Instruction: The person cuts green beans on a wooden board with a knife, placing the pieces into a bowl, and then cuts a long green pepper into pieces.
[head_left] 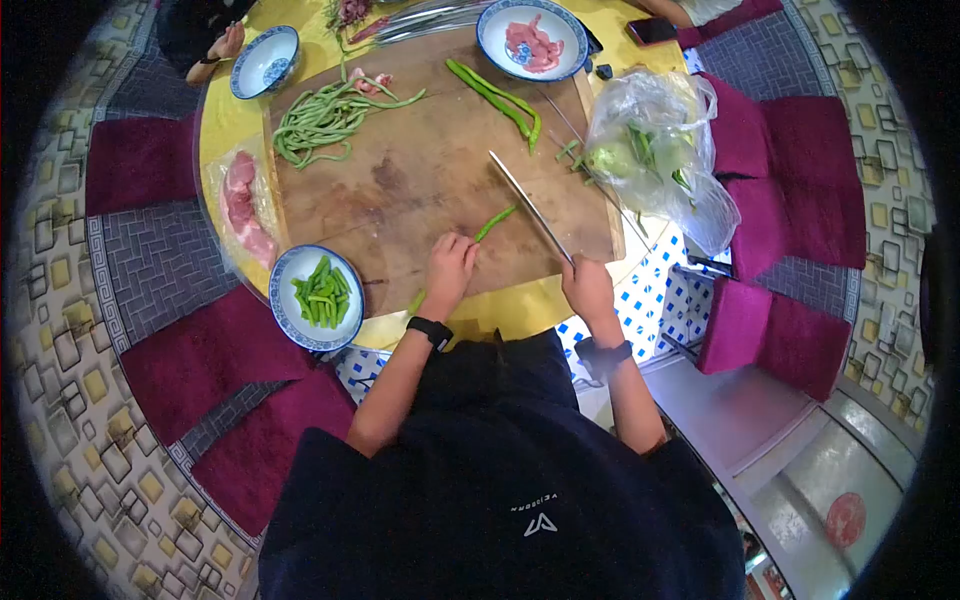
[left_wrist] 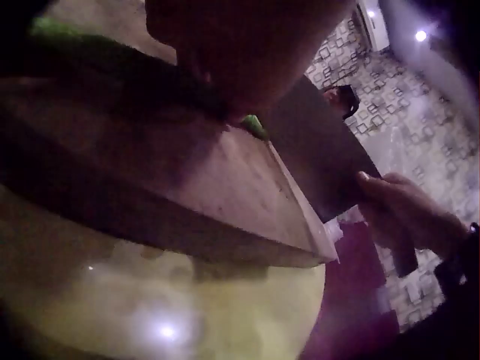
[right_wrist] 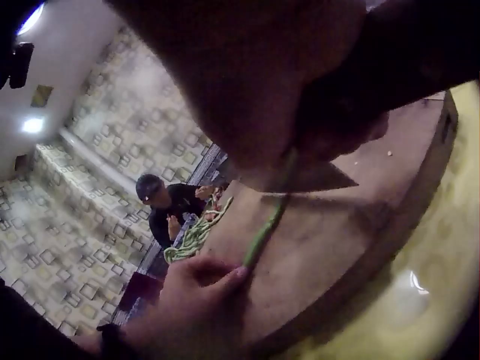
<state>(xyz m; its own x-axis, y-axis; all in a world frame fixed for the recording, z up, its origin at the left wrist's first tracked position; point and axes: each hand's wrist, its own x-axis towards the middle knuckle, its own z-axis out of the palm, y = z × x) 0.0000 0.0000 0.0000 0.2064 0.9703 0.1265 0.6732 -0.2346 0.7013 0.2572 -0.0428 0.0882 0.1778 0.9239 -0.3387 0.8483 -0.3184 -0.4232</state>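
On the wooden cutting board [head_left: 400,200], the left hand [head_left: 450,270] pinches one end of a slender green pepper [head_left: 495,222]; the right wrist view shows thumb and finger of this left hand [right_wrist: 199,289] on the pepper [right_wrist: 262,238]. Gripped in the right hand [head_left: 588,290] is a knife [head_left: 530,205], its blade slanting up and left beyond the pepper's free end. In the left wrist view the wide blade [left_wrist: 315,150] stands beside the board, with the right hand [left_wrist: 409,210] round the handle. Whether blade and pepper touch is unclear. Another green piece [head_left: 417,302] lies by the left wrist.
Long beans [head_left: 320,125] and whole green peppers [head_left: 500,98] lie farther back. Around the board are a bowl of cut green pieces [head_left: 283,318], a meat bowl [head_left: 484,48], an empty bowl [head_left: 240,76], wrapped meat [head_left: 243,205] and a plastic bag [head_left: 705,205]. Another person's hand [head_left: 228,42] is back left.
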